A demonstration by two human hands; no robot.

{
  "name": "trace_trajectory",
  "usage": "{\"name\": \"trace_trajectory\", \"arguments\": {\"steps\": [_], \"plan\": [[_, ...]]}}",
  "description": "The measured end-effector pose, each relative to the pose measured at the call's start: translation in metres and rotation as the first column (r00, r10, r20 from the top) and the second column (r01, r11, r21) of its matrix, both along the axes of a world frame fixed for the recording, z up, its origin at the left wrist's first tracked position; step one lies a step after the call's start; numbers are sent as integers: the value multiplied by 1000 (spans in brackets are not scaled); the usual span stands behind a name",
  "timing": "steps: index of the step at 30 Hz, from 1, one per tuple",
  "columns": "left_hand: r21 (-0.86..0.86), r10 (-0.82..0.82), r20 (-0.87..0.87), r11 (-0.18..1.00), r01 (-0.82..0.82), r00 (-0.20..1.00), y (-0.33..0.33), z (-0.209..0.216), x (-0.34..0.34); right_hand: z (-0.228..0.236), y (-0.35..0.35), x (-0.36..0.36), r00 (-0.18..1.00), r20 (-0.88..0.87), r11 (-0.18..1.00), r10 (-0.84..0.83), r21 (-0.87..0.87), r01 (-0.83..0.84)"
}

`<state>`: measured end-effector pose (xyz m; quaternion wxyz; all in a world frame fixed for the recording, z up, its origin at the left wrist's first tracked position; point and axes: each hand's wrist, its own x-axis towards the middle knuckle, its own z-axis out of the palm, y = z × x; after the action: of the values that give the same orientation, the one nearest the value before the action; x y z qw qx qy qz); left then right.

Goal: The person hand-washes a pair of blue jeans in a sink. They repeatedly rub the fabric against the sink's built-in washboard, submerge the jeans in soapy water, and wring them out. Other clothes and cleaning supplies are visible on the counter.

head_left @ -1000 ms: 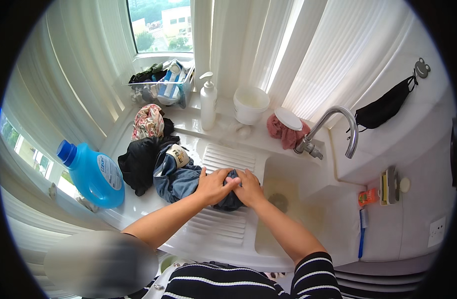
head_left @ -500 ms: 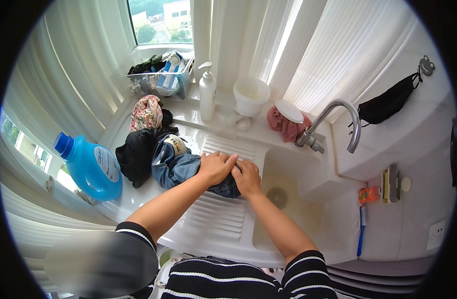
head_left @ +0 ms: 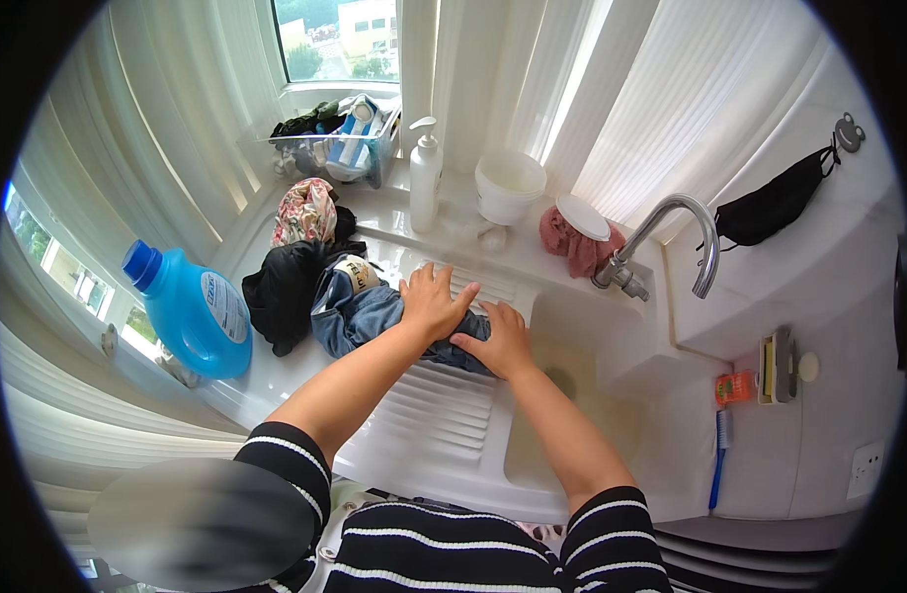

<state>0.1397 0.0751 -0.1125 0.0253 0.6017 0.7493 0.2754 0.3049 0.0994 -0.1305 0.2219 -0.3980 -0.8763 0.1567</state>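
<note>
Blue denim-like garment (head_left: 365,318), lying across the white ridged washboard (head_left: 436,413), looks soft and limp, probably heavy if wet, best held by its bunched folds, where the left hand (head_left: 437,308) and right hand (head_left: 503,343) rest, fingers spread.

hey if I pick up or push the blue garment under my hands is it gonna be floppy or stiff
Likely floppy: the blue garment lies in soft folds under your left hand and right hand. Pushed, it would probably bunch rather than roll, being crumpled across the ridged washboard. Its darker end might be wet and heavier, but I can't tell.
</note>
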Motion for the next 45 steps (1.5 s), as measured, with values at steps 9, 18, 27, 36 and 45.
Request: {"name": "trace_trajectory", "arguments": {"steps": [9,18,27,36,45], "plan": [[282,-388,-201,856,433,899,-162,-12,20,15,-127,30,984,26,894,178,413,-173],[-72,100,67,993,-95,993,19,-7,-4,18,33,-19,975,193,963,-106,-225,149],[270,-425,-258,831,487,868,-130,-15,16,-25,-88,36,984,-42,895,174,423,-140],[-162,52,-6,985,-52,999,10,12,9,-31,38,-17,984,110,989,-140,52,135],[187,-366,-54,910,370,929,-76,-23,10,-22,-53,0,926,-376,989,-31,125,84]]}}
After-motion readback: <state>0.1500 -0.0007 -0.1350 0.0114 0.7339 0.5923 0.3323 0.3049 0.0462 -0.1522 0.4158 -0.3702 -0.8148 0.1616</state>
